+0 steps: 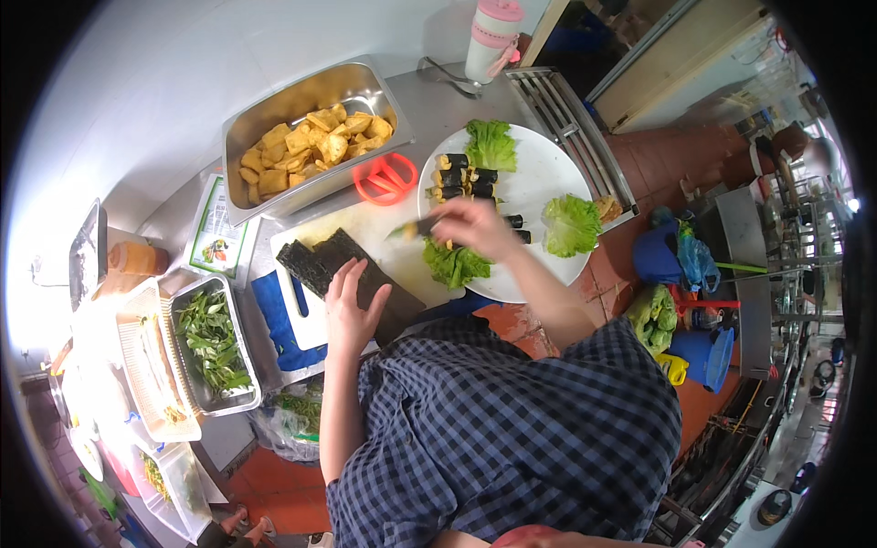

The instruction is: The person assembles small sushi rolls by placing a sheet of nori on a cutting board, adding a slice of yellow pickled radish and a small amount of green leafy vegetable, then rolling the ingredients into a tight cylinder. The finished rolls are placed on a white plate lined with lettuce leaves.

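My left hand (352, 305) rests with fingers spread on dark nori sheets (385, 286) lying over a white cutting board (397, 250). Blurred by motion, my right hand (473, 227) holds a seaweed roll (414, 229) between its fingertips, above the left rim of a round white plate (534, 154). Short nori-wrapped rolls (450, 178) sit on that plate in rows, partly hidden behind the right hand. Lettuce leaves lie at its top (491, 145), right (572, 226) and lower left (455, 266). Orange-red scissors handles (386, 179) show beside the board.
A steel pan (312, 178) of fried tofu pieces (294, 147) stands behind the board. At left are a tray of green leaves (212, 342), a plastic basket (140, 370) and a bottle (137, 259). A tumbler (493, 41) and spoon (455, 82) stand near the wall. Blue cloth (281, 322) lies beneath the board.
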Tool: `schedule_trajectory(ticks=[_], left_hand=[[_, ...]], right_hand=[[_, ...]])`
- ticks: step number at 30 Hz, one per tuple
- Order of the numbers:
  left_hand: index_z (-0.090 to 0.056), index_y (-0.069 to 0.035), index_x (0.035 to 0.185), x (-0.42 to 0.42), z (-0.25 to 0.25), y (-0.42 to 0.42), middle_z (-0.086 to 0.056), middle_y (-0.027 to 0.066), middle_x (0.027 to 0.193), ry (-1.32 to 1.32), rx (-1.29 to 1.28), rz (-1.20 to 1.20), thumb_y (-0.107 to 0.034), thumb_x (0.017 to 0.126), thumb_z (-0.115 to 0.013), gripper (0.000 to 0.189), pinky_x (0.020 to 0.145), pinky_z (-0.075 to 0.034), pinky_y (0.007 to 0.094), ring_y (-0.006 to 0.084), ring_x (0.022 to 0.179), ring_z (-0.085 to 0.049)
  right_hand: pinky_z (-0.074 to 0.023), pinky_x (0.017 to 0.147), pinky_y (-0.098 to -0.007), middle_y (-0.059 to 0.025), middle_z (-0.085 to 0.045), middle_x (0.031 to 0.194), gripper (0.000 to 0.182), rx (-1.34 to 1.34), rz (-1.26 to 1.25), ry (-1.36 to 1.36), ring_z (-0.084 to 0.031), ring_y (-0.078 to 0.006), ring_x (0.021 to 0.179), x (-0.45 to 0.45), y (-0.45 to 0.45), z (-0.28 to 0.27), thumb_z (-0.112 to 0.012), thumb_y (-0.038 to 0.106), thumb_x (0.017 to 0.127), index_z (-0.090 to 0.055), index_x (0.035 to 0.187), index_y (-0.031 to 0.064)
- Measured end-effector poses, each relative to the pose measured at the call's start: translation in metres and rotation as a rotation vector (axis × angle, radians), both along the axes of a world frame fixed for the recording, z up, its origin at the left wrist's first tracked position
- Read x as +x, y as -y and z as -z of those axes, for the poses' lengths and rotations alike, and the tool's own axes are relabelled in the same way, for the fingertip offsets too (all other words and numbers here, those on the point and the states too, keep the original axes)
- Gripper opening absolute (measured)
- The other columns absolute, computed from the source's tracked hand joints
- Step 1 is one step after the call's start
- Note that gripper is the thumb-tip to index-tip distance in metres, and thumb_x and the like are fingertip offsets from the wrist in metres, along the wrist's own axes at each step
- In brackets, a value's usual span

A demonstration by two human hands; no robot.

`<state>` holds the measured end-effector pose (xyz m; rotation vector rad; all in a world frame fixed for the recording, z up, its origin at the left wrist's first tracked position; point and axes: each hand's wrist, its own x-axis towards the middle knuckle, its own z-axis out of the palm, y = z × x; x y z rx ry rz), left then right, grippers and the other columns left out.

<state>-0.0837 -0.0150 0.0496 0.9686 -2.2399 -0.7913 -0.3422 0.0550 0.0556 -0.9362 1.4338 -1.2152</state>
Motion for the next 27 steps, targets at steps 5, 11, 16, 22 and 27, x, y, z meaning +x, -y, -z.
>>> schedule_trajectory(ticks=[5,11,16,22,27], left_hand=[[-0.067,-0.006,0.099,0.023,0.036,0.002,-0.060,0.0111,0.117,0.243,-0.178,0.052,-0.022,0.078,-0.070,0.026,0.103,-0.033,0.0442,0.0290,0.116,-0.052],[-0.067,-0.008,0.103,0.030,0.049,-0.003,-0.060,0.0100,0.120,0.192,-0.216,0.022,-0.021,0.078,-0.070,0.028,0.107,-0.031,0.0444,0.0278,0.121,-0.050],[-0.067,-0.009,0.105,0.053,0.056,0.009,-0.059,0.0084,0.123,0.173,-0.200,-0.036,-0.022,0.078,-0.072,0.031,0.108,-0.030,0.0445,0.0262,0.125,-0.047],[-0.062,-0.008,0.116,0.073,0.050,0.035,-0.054,0.0111,0.130,0.169,-0.206,0.001,-0.026,0.077,-0.073,0.045,0.107,-0.033,0.0443,0.0287,0.125,-0.047],[-0.053,-0.003,0.124,0.071,0.041,0.029,-0.048,0.0183,0.133,0.061,-0.203,-0.175,-0.032,0.076,-0.074,0.060,0.105,-0.036,0.0436,0.0358,0.125,-0.044]], right_hand=[[-0.0484,0.072,-0.0246,-0.0056,-0.066,0.093,0.027,0.110,0.219,-0.333,-0.060,-0.0111,0.079,-0.128,-0.058,0.026,-0.064,0.014,0.086,-0.062,0.108,-0.0024],[-0.0476,0.077,-0.0327,-0.0102,-0.064,0.093,0.030,0.295,0.165,-0.683,-0.060,-0.0186,0.083,-0.139,-0.071,0.061,-0.068,0.019,0.082,-0.064,0.104,-0.0002],[-0.0445,0.084,-0.0416,-0.0151,-0.061,0.096,0.028,-0.021,0.323,-1.487,-0.057,-0.0311,0.092,-0.093,-0.048,0.021,-0.068,0.015,0.079,-0.064,0.104,0.0018],[-0.0419,0.097,-0.0397,-0.0153,-0.057,0.118,0.035,-0.484,-0.299,-0.805,-0.053,-0.0312,0.111,0.059,0.033,0.009,-0.066,0.014,0.080,-0.061,0.113,0.0038],[-0.0329,0.107,-0.0427,-0.0223,-0.045,0.135,0.067,-0.479,-0.571,-0.939,-0.040,-0.0361,0.128,0.131,0.054,0.055,-0.069,0.031,0.078,-0.046,0.132,0.0010]])
